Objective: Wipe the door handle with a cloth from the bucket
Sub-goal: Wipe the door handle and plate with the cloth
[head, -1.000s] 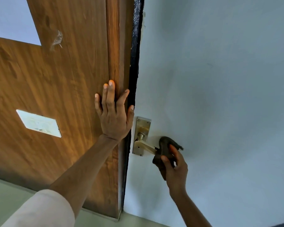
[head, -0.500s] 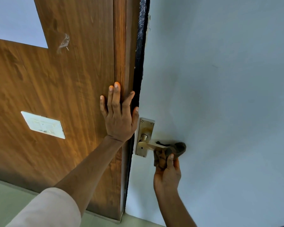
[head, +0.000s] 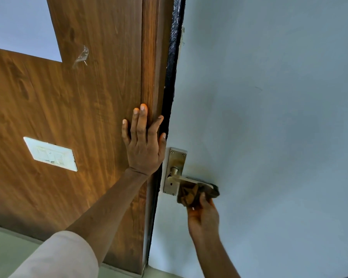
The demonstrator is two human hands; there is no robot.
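The brushed-metal lever door handle (head: 186,179) juts from a tall rectangular backplate (head: 174,171) of the same dull, slightly tarnished metal, screwed to the smooth pale grey-blue door face (head: 269,117); a faint brownish smudge stains the paint just above the lever. A crumpled dark brown cloth (head: 193,194), soft and folded on itself, is bunched around the outer half of the lever and hides that end; only the inner stretch near the spindle shows bare. The right hand (head: 204,214) reaches up from below with its fingers closed tight on the cloth, pressing it against the underside of the lever; the fingertips themselves are buried in the folds. The left hand (head: 144,146) lies flat, fingers long and slightly spread, holding nothing, palm against the glossy brown wood-grain panel (head: 88,117) just beside the handle; a pale rolled sleeve (head: 62,257) covers the upper forearm. A rough black strip (head: 172,77) runs down between the wood and the painted face. On the panel well left of the hand sits a white rectangular switch plate (head: 50,153); higher up, a scrap of clear tape (head: 81,56) clings to the veneer.
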